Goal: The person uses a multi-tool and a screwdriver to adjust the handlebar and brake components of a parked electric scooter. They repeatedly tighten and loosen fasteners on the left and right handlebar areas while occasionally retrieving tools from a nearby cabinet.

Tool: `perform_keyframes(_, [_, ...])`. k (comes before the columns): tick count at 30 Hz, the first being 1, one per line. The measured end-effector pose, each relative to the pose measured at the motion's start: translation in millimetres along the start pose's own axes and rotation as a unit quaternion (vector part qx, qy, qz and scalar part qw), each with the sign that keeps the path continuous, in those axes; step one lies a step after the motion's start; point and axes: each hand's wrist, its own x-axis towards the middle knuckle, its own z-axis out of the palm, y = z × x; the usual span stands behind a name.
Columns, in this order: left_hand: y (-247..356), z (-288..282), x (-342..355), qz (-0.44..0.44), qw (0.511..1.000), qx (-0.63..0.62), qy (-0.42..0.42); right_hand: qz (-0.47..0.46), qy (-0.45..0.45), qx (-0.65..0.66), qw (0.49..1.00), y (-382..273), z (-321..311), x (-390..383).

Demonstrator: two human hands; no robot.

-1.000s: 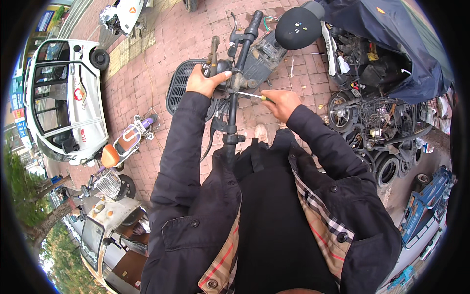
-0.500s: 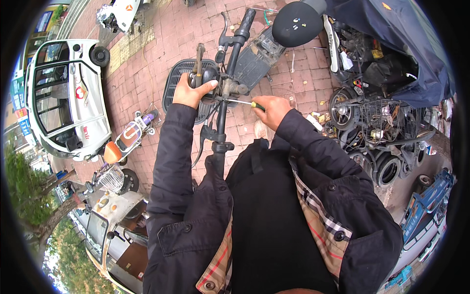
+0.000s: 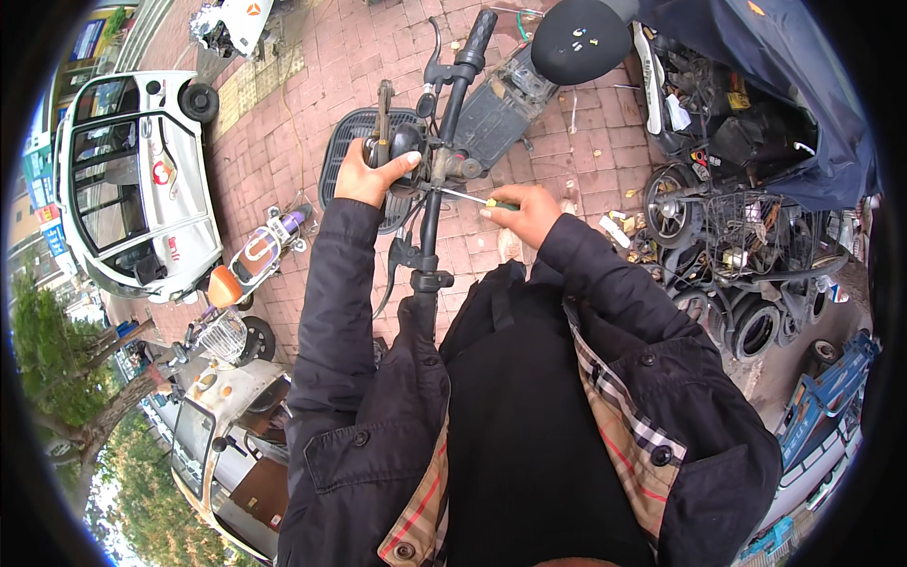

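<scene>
In front of me stands an electric bike with a black handlebar [image 3: 427, 231] running away from my body. My left hand [image 3: 364, 180] is closed on a rounded black headlight [image 3: 406, 142], thumb lying across its near side. A worn metal tool, perhaps a wrench [image 3: 384, 99], sticks up beside those fingers; whether the hand grips it too is hard to see. Between the fingers of my right hand [image 3: 531, 217] is a screwdriver [image 3: 465, 197] with a green and yellow handle. Its shaft points left, the tip meeting the handlebar near the stem [image 3: 452, 168].
A dark basket [image 3: 348, 156] sits beyond my left hand. The bike's black saddle [image 3: 578, 42] is at the top. Discarded parts and tires [image 3: 756, 331] pile up on the right under a blue cover [image 3: 822, 142]. A white vehicle [image 3: 142, 189] stands left on red paving [image 3: 274, 161].
The right hand has turned slightly, with its thumb now stretched along the screwdriver handle. The left hand keeps its grip on the headlight. The whole view has shifted a little.
</scene>
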Motion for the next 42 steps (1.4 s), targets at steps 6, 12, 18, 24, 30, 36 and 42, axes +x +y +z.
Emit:
perform_keyframes(6, [0.3, -1.8, 2.1, -0.012, 0.999, 0.048, 0.005, 0.216, -0.24, 0.254, 0.912, -5.4, -17.0, 11.8])
perform_keyframes(12, [1.2, -1.1, 2.3, 0.004, 1.0, 0.012, 0.002, -0.215, 0.12, -0.285, 0.926, -4.8, -2.5, -4.3])
perform_keyframes(18, [-1.3, -1.1, 0.7, 0.005, 1.0, 0.029, 0.011, 0.236, -0.158, 0.162, 0.945, -4.1, -12.4, 11.3])
perform_keyframes(24, [-5.3, -1.7, 5.9, -0.005, 1.0, -0.008, -0.013, -0.194, 0.12, -0.26, 0.938, 5.0, 3.7, -7.6])
perform_keyframes(30, [-5.5, -1.4, 3.0, 0.002, 1.0, 0.015, -0.002, 0.117, -0.05, 0.077, 0.989, -2.9, -3.0, 4.4])
perform_keyframes(36, [-8.0, -1.9, 5.5, -0.007, 1.0, 0.029, 0.005, -0.114, 0.085, -0.196, 0.97, -7.6, -3.4, -6.6])
perform_keyframes(42, [-7.0, -1.4, 3.1, 0.0, 0.999, 0.047, 0.013, -0.03, 0.134, 0.042, 0.99, 2.8, 6.6, -3.8])
